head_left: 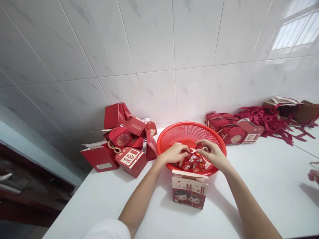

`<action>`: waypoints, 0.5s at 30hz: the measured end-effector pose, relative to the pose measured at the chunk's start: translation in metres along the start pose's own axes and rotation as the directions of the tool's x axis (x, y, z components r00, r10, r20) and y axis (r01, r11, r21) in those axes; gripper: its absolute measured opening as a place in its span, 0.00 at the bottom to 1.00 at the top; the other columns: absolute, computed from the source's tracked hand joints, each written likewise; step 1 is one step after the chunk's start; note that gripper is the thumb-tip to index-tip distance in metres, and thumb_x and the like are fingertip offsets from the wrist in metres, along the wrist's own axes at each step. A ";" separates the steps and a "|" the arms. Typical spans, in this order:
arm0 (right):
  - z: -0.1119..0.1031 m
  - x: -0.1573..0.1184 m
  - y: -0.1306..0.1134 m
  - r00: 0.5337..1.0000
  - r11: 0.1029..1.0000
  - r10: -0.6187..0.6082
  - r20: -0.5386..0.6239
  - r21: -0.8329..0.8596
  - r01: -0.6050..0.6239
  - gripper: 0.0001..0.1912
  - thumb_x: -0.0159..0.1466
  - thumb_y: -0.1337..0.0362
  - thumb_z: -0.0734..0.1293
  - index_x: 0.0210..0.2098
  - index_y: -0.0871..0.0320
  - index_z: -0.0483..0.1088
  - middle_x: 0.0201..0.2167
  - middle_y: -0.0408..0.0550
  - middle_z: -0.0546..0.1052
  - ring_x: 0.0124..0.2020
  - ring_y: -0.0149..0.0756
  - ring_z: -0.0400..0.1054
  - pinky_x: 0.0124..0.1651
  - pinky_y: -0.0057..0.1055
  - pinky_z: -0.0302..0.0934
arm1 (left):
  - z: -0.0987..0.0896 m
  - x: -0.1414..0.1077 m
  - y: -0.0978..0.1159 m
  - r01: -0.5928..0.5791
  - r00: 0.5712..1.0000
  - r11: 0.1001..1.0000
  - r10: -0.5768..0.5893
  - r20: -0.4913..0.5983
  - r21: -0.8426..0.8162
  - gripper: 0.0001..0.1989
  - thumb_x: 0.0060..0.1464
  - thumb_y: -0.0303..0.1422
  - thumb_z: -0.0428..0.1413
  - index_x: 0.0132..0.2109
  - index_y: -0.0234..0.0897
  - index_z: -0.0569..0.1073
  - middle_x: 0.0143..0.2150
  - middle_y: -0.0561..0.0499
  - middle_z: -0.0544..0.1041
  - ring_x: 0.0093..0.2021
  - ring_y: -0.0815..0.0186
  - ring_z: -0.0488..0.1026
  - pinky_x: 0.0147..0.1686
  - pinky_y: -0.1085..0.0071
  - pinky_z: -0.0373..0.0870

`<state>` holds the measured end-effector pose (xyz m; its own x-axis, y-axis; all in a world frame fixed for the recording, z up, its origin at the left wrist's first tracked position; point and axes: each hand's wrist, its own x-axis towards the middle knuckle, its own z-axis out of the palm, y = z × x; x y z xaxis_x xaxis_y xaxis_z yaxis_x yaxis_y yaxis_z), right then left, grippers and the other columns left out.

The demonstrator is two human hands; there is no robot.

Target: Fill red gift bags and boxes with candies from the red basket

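A round red plastic basket (191,127) stands on the white table near the wall, with red-wrapped candies (191,161) in it. My left hand (175,153) reaches over its left rim, fingers curled at the candies; what they hold, if anything, is too small to name. From the right, my right hand (210,153) reaches in, thumb and fingers curled around a dark red wrapped piece. Just in front of the basket, an upright cream and red box (189,192) with two cartoon figures has its top flaps raised.
Red gift boxes (131,159) are heaped at the left against the tiled wall. More red boxes (231,134) stand right of the basket, beside a pile of dark red ribbons (265,119). Another person's hand (314,175) shows at the right edge of the white table (264,179).
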<state>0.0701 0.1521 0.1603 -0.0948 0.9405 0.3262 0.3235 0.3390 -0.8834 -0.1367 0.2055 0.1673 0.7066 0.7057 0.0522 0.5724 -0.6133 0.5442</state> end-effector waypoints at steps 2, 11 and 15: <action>0.000 0.002 0.001 0.999 1.000 0.028 0.023 -0.015 -0.028 0.14 0.54 0.58 0.69 0.38 0.58 0.73 0.34 0.47 0.78 0.34 0.39 0.70 0.40 0.35 0.63 | -0.001 -0.001 0.002 -0.013 1.000 0.999 0.013 -0.013 -0.035 0.08 0.59 0.32 0.53 0.41 0.37 0.76 0.39 0.48 0.80 0.42 0.62 0.75 0.43 0.70 0.66; 0.000 0.006 0.006 0.982 0.990 0.119 0.149 -0.099 -0.105 0.08 0.53 0.59 0.65 0.24 0.58 0.67 0.22 0.41 0.71 0.28 0.34 0.64 0.32 0.30 0.56 | 0.000 0.000 0.002 0.011 0.996 0.977 -0.031 -0.088 -0.215 0.08 0.58 0.35 0.54 0.37 0.35 0.74 0.36 0.51 0.77 0.36 0.65 0.72 0.37 0.72 0.65; 0.001 0.006 0.005 0.977 0.989 0.112 0.179 -0.110 -0.094 0.06 0.52 0.60 0.64 0.24 0.57 0.64 0.23 0.41 0.70 0.28 0.34 0.63 0.32 0.29 0.56 | 0.002 0.002 0.001 -0.003 0.991 0.975 -0.026 -0.128 -0.222 0.09 0.58 0.35 0.54 0.37 0.34 0.75 0.35 0.51 0.77 0.35 0.66 0.71 0.37 0.72 0.65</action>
<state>0.0703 0.1592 0.1577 -0.2249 0.9613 0.1593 0.4329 0.2450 -0.8675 -0.1343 0.2056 0.1659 0.6328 0.7607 0.1446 0.4634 -0.5216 0.7164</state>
